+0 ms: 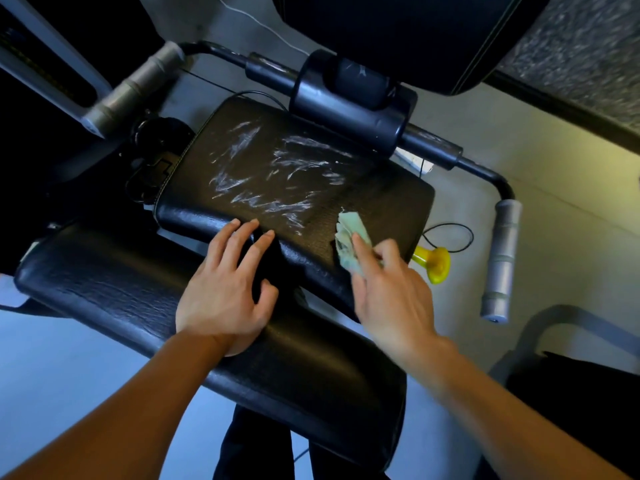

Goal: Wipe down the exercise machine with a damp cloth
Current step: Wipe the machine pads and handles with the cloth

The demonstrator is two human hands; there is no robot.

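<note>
1. Pale green crumpled damp cloth (348, 242) lies on the near right part of the black textured vinyl seat pad (294, 174) of the exercise machine, pinned under the right hand (391, 292).
2. Right hand: its grip is on the cloth, fingers over it and pressing it to the pad; motion blur hides how far they curl.
3. Left hand (225, 289): released, fingers spread flat across the gap between the seat pad and the nearer black vinyl pad (138, 299), bracing.
4. White wet streaks (277, 171) cover the middle of the seat pad; the right edge looks dry.
5. Judged step: wiping the seat pad, partly done.
6. Next move calls for firm strokes over the streaks and edges, then the grey foam handles (502, 261).
7. Yellow plastic knob (434, 263) sits just beside the pad's right edge.
</note>
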